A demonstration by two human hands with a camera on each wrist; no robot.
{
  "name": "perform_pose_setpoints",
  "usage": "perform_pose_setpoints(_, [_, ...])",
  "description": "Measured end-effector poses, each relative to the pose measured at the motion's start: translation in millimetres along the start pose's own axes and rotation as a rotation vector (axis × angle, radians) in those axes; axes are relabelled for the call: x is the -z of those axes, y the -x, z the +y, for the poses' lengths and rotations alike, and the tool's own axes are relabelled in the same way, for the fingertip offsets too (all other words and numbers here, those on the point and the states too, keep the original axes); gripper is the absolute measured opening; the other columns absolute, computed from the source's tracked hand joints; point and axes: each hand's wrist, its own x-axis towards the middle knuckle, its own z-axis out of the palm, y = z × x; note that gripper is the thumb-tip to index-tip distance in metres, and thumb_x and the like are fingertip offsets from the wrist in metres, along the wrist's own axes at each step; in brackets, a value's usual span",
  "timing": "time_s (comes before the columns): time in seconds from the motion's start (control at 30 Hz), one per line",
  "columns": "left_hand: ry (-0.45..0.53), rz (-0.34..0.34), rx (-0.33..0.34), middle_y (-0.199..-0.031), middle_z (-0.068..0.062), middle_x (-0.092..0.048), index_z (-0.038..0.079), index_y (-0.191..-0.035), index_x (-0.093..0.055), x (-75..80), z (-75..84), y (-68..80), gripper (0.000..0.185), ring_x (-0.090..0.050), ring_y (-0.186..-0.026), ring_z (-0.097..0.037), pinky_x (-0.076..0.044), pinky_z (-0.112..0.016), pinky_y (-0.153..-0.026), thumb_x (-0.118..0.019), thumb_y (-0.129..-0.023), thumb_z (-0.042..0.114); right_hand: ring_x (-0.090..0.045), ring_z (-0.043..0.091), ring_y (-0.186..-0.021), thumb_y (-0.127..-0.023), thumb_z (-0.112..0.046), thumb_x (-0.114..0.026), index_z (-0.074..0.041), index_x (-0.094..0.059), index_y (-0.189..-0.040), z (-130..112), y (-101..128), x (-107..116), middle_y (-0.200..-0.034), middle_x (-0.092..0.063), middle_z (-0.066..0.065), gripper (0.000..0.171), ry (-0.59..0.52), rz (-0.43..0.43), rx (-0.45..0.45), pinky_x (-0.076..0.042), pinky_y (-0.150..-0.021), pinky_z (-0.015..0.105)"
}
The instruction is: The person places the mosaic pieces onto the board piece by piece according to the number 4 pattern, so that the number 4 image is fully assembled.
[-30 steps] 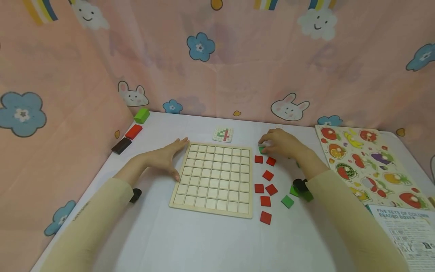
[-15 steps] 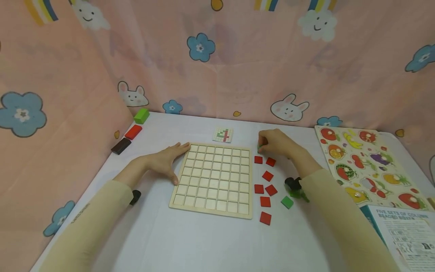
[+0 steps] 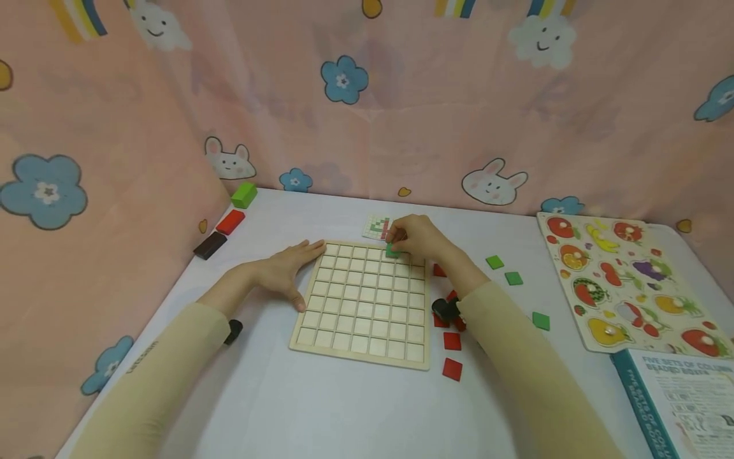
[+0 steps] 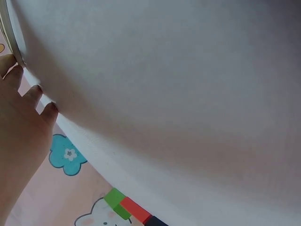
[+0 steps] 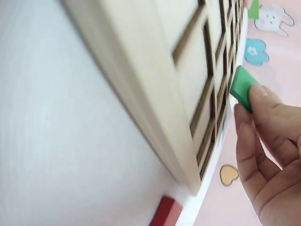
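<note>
White table [image 3: 344, 408]: right hand [image 3: 415, 237] pinches green tile [image 3: 392, 251]; left hand [image 3: 283, 268] (flat) steadies grid board [image 3: 367, 319].

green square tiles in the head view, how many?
4. One green tile pinched in the right hand over the grid board's top row; three loose on the table right of the board. More may be hidden under the right forearm.

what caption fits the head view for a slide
Right hand pinches a green tile over the wooden grid board; left hand rests at its left edge.
</note>
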Motion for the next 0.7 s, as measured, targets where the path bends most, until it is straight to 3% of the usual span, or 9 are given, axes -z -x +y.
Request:
perform_pose_setpoints(0.17, [-0.012,0.006,0.005,-0.17,-0.004,-0.003,0.013,-0.16,-0.01,-0.3,-0.1,-0.3,0.136,0.002,-0.157,-0.038,-0.007,-0.062,-0.125,-0.092,-0.057,0.045,-0.064,0.019,-0.087,-0.087,-0.011,-0.074,-0.008,-0.072,-0.093,-3.8,-1.1,-6.0,-0.094,-0.073,0.006,0.008,0.013,-0.007,-0.016,-0.054,-0.08,0.031])
perform_pose_setpoints(0.47, [-0.001,0.007,-0.005,-0.17,-0.006,-0.003,0.011,-0.16,-0.01,-2.2,-1.8,0.6,0.136,0.003,-0.156,-0.041,-0.006,-0.063,-0.125,-0.092,-0.057,0.045,-0.066,0.02,-0.09,-0.088,-0.012,-0.073,-0.009,-0.076,-0.089,-6.2,-1.9,-9.0,-0.095,-0.074,0.005,0.004,0.108,-0.036,0.048,-0.056,-0.083,0.034])
perform_pose_setpoints(0.7, [0.001,0.0,-0.015,-0.17,-0.006,-0.002,0.011,-0.16,-0.009,-1.7,-0.5,-0.4,0.136,0.003,-0.156,-0.04,-0.005,-0.064,-0.125,-0.092,-0.058,0.047,-0.058,0.022,-0.087,-0.089,-0.015,-0.071,-0.01,-0.072,-0.092,20.1,17.7,25.0,-0.094,-0.068,0.007,0.006,0.113,-0.02,-0.047,-0.05,-0.076,0.032])
